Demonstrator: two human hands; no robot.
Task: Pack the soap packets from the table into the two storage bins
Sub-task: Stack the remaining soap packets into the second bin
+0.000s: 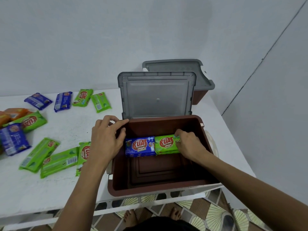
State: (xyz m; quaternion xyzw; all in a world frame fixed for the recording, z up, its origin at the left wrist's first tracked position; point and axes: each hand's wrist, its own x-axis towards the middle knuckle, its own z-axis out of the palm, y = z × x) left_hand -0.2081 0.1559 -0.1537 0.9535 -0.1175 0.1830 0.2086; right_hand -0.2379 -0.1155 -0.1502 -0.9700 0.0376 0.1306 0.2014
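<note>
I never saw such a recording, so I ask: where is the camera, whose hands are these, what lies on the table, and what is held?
The camera sits on a person's head and looks down at their own bare hands. On the white table stands an open brown bin, with a second bin behind it. Inside, the right hand grips a green packet beside a blue packet. The left hand rests on the bin's rim. More packets lie loose on the left.

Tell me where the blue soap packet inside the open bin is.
Head view: the blue packet sits inside the open brown bin at its far side, touching the green packet on its right, with the left hand to its left.
</note>
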